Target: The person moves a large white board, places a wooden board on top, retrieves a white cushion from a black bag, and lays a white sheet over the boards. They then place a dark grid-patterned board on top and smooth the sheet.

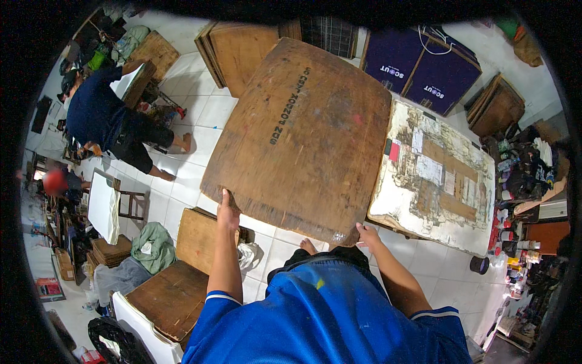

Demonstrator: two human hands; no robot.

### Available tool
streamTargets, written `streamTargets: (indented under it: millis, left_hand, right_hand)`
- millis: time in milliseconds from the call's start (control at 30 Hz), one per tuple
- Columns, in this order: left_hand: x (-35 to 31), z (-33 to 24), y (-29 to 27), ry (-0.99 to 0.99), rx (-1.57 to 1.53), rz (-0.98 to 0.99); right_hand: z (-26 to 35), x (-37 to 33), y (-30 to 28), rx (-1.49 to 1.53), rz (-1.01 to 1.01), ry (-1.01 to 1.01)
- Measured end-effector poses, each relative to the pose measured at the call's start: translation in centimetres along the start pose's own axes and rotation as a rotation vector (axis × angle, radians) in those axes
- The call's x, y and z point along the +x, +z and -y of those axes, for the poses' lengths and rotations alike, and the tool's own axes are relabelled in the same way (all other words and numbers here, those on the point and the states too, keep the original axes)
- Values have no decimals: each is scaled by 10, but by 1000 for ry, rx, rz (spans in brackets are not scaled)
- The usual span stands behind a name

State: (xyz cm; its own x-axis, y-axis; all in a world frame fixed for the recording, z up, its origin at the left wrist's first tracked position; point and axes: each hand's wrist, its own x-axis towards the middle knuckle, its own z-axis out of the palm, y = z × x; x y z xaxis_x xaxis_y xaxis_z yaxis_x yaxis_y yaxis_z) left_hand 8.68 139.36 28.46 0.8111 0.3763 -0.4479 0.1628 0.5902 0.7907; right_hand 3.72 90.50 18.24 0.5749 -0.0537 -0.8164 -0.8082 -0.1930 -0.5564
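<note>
A large brown plywood board [303,145], with dark stencilled lettering and a few pinkish smudges, spans the space in front of me. My left hand [228,209] grips its near left corner, thumb on top and the other fingers hidden beneath. At the near right corner, my right hand [366,235] pinches the edge beside a small worn silvery patch. The board's right edge lies against or just over a paint-stained white table top [379,200] patched with brown and white paper; I cannot tell whether it rests there.
Beyond the board lean wooden panels [239,51] and dark blue printed panels [445,73]. Another person [100,112] bends over work at the far left. Stacked boards [167,297] stand by my left arm. Paint pots [512,249] line the right side; a dark cup [479,264] is on the tiled floor.
</note>
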Motion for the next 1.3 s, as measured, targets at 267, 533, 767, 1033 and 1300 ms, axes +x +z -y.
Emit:
streamTargets:
  millis: [267, 533, 767, 1033, 1300]
  left_hand:
    - [-37, 66, -82, -167, -235, -122]
    - [-181, 234, -233, -526, 757, -89]
    - [-305, 293, -253, -601, 525, -475]
    - [-337, 347, -135, -237, 693, -339]
    - [-440, 343, -99, -76, 922, -334]
  right_hand:
    - [-36, -12, -15, -86, -29, -124]
    - [-122, -12, -65, -515, 100, -1]
    - [-114, 1, -102, -563, 157, -62]
    - [-116, 37, -146, -654, 369, -198]
    - [-98, 25, -126, -1273, 690, -192]
